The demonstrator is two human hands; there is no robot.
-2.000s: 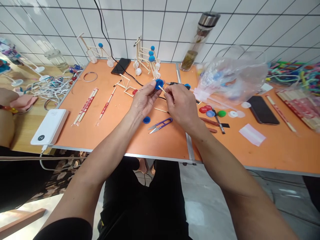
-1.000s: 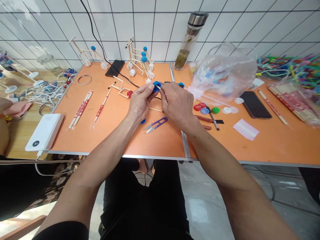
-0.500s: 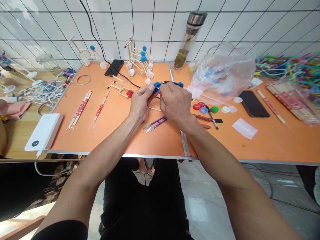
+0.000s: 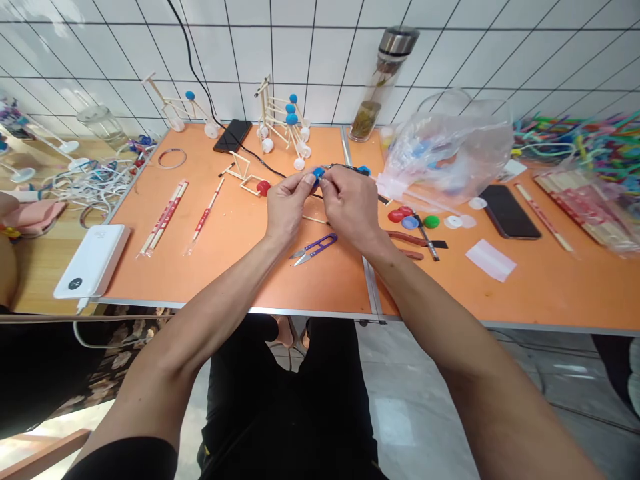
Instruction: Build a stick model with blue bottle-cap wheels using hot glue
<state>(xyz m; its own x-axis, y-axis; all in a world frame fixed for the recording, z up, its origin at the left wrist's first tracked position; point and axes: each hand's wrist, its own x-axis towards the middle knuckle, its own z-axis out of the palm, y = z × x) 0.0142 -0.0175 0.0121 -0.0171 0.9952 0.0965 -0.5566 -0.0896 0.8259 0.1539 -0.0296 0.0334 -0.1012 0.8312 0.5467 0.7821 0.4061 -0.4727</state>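
My left hand [image 4: 286, 203] pinches a blue bottle cap [image 4: 317, 175] between thumb and fingers above the orange table [image 4: 225, 267]. My right hand [image 4: 350, 203] is closed right against the cap, fingertips pinched at its edge; the thin wooden stick it held earlier is hidden by the fingers. Both hands meet over the table's middle. Purple thread snips [image 4: 316, 248] lie just below my hands. A small stick frame with a red cap [image 4: 250, 180] lies to the left of my left hand.
A stick model with blue and white caps [image 4: 285, 123], a dark phone [image 4: 233, 135] and a glass bottle [image 4: 383, 83] stand at the back. Loose caps [image 4: 413, 219], a plastic bag [image 4: 445, 157], another phone [image 4: 509, 211], wrapped chopsticks [image 4: 164, 217] and a white power bank [image 4: 93, 260] lie around. Another person's arm [image 4: 10, 253] is at the left.
My hands have drawn closer together. The stick's tip, visible against the blue cap two seconds ago, is now covered by my right fingers. The view shifted slightly.
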